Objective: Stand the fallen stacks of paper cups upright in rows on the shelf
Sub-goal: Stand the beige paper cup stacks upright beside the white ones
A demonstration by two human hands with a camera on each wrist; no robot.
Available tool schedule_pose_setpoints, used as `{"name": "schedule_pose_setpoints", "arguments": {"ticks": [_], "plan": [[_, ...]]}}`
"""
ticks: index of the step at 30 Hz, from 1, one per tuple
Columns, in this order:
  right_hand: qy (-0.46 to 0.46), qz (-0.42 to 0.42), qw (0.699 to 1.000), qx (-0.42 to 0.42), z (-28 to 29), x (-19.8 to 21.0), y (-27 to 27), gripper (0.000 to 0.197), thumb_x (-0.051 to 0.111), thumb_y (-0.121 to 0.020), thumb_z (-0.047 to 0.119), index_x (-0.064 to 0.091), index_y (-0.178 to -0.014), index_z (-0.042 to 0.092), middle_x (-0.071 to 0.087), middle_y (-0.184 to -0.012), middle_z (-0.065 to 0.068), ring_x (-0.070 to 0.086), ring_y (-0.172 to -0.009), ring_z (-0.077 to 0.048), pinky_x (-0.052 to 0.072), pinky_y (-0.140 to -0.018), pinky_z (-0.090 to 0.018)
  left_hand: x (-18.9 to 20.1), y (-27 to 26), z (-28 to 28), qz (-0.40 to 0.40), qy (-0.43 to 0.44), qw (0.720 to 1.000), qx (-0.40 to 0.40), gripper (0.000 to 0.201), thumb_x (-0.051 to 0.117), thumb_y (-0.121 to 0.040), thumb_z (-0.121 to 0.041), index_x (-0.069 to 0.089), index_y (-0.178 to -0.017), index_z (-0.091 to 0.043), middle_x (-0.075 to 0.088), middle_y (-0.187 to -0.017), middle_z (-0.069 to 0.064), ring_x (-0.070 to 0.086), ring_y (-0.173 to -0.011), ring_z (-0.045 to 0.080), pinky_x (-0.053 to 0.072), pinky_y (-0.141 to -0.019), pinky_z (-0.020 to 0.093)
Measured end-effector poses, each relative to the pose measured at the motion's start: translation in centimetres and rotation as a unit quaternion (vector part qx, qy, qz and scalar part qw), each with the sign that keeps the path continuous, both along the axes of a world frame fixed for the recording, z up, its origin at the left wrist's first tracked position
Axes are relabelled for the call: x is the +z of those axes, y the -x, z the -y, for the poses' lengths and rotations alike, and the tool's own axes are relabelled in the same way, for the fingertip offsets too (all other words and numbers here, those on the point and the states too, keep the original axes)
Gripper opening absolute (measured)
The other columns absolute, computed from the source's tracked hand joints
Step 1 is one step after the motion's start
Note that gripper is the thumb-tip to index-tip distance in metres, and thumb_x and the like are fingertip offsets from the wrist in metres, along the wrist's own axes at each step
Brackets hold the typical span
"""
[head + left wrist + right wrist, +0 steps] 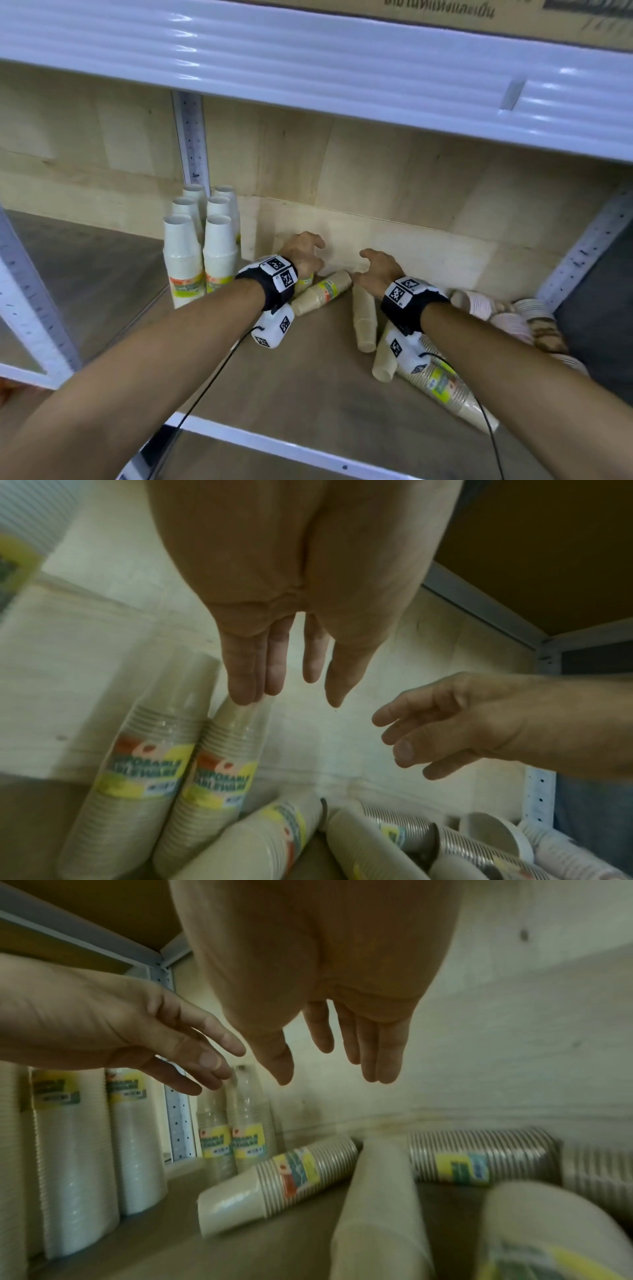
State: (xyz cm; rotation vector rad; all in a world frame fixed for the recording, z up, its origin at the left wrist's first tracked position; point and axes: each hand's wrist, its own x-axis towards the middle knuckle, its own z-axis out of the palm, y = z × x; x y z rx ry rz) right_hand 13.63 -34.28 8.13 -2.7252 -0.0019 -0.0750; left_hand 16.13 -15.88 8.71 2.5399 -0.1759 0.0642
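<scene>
Several white cup stacks (202, 246) stand upright in rows at the back left of the shelf (308, 377). Right of them two beige labelled stacks (212, 764) stand upright against the back wall. My left hand (310, 253) hovers over them, fingers straight, fingertips (243, 693) at the top of the right one. My right hand (373, 267) is spread and holds nothing, just right of the left hand. A fallen beige stack (322, 293) lies below and between the hands. More fallen beige stacks (364, 318) lie under my right wrist.
A heap of fallen pinkish and brown-patterned cup stacks (507, 318) fills the back right corner by the metal upright (582, 253). The upper shelf (308, 78) hangs low overhead. The plywood back wall (376, 178) is close behind the hands.
</scene>
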Motion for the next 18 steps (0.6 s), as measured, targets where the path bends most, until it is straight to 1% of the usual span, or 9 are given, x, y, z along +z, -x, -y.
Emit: {"name": "schedule_pose_setpoints", "arguments": {"ticks": [3,4,5,6,8,10,13,15,18], "plan": [[0.009,-0.022,1.0,-0.003,0.2,-1.6,1.3,0.057,0.063,-0.09,0.029,0.045,-0.141,0.011,0.05,-0.143,-0.01,0.048,-0.129,-0.028,0.043,-0.104,-0.034,-1.6,0.6,0.5,-0.021,-0.025,0.999,-0.031,0.04,0.065,-0.087,-0.037,0.062,-0.122,-0.021,0.058,-0.128,0.003,0.054,-0.115,0.023,0.043,-0.104,0.038],[0.019,-0.038,0.999,-0.003,0.2,-2.2,1.6,0.055,0.062,-0.091,0.029,0.045,-0.14,0.009,0.049,-0.143,-0.011,0.046,-0.13,-0.029,0.042,-0.104,-0.035,-2.3,0.7,0.5,-0.027,-0.031,0.998,-0.039,0.044,0.062,-0.085,-0.045,0.062,-0.122,-0.022,0.06,-0.125,0.002,0.055,-0.114,0.024,0.044,-0.103,0.039],[0.026,-0.05,0.998,0.0,0.3,-2.7,2.0,0.057,0.062,-0.092,0.03,0.043,-0.141,0.009,0.046,-0.144,-0.011,0.044,-0.132,-0.03,0.04,-0.106,-0.036,-2.9,0.8,0.6,-0.025,-0.024,0.998,-0.049,0.048,0.061,-0.082,-0.051,0.063,-0.121,-0.025,0.062,-0.122,0.0,0.057,-0.113,0.024,0.046,-0.101,0.037],[0.027,-0.062,0.998,-0.003,0.5,-3.5,2.1,0.062,0.063,-0.091,0.033,0.039,-0.144,0.011,0.042,-0.148,-0.01,0.04,-0.135,-0.029,0.038,-0.108,-0.035,-3.5,0.9,0.6,-0.024,-0.019,0.998,-0.054,0.048,0.062,-0.081,-0.05,0.063,-0.123,-0.026,0.063,-0.122,-0.003,0.059,-0.113,0.022,0.046,-0.1,0.033],[0.008,-0.08,0.997,-0.022,0.8,-5.0,2.2,0.075,0.066,-0.087,0.04,0.032,-0.15,0.017,0.035,-0.154,-0.006,0.034,-0.141,-0.026,0.035,-0.111,-0.035,-5.0,0.6,0.8,-0.014,-0.012,0.998,-0.057,0.046,0.066,-0.084,-0.041,0.062,-0.127,-0.025,0.063,-0.127,-0.004,0.059,-0.116,0.02,0.044,-0.096,0.025],[-0.003,-0.088,0.995,-0.041,0.7,-5.9,2.5,0.08,0.068,-0.084,0.043,0.031,-0.151,0.019,0.033,-0.156,-0.004,0.032,-0.142,-0.025,0.034,-0.112,-0.036,-6.1,0.3,0.9,-0.02,-0.016,0.999,-0.045,0.043,0.068,-0.084,-0.034,0.063,-0.125,-0.022,0.063,-0.126,-0.001,0.06,-0.112,0.021,0.047,-0.091,0.025],[-0.001,-0.095,0.994,-0.058,0.6,-6.7,2.7,0.084,0.07,-0.081,0.043,0.031,-0.151,0.017,0.037,-0.153,-0.006,0.035,-0.14,-0.026,0.035,-0.112,-0.037,-7.6,0.0,0.9,-0.016,-0.025,0.999,-0.041,0.035,0.068,-0.082,-0.033,0.065,-0.116,-0.024,0.065,-0.115,0.001,0.062,-0.103,0.022,0.046,-0.08,0.024],[-0.008,-0.095,0.993,-0.072,0.6,-7.3,2.6,0.086,0.072,-0.08,0.042,0.031,-0.151,0.016,0.04,-0.151,-0.007,0.038,-0.138,-0.025,0.036,-0.111,-0.037,-8.6,-0.2,0.7,-0.017,-0.027,0.999,-0.041,0.034,0.067,-0.082,-0.035,0.065,-0.114,-0.023,0.065,-0.112,0.0,0.061,-0.101,0.023,0.045,-0.079,0.026],[-0.019,-0.097,0.99,-0.096,0.6,-8.0,2.3,0.087,0.074,-0.078,0.039,0.031,-0.15,0.015,0.044,-0.147,-0.008,0.043,-0.134,-0.026,0.04,-0.107,-0.035,-9.6,-0.5,0.3,-0.023,-0.019,0.998,-0.049,0.038,0.071,-0.077,-0.032,0.064,-0.113,-0.021,0.064,-0.108,0.001,0.063,-0.101,0.025,0.049,-0.082,0.03]]}}
